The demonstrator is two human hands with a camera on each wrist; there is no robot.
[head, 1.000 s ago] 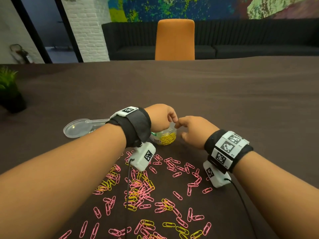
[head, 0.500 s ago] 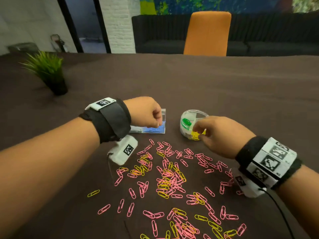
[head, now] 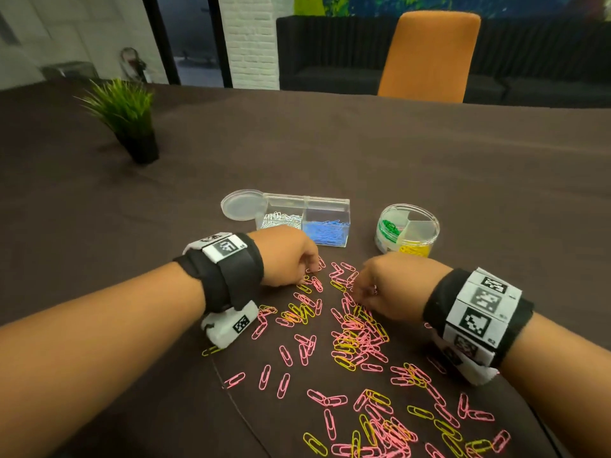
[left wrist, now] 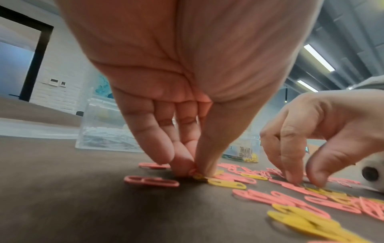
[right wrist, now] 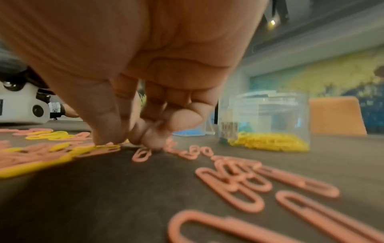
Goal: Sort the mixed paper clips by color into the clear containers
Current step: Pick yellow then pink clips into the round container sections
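Observation:
Pink and yellow paper clips lie scattered on the dark table. Behind them stand a clear rectangular box with white and blue clips and a clear round container with green and yellow clips. My left hand is down at the pile's far edge, and in the left wrist view its thumb and fingertips pinch a pink clip on the cloth. My right hand touches the pile beside it. Its thumb and forefinger stand apart on the clips, nothing pinched between them.
A round clear lid lies left of the box. A small potted plant stands at the far left, and an orange chair is behind the table. Black cables run from both wrist cameras across the cloth.
Both hands have pulled back from the containers to the pile: the left from the rectangular box, the right from the round container. The head view has shifted right and down.

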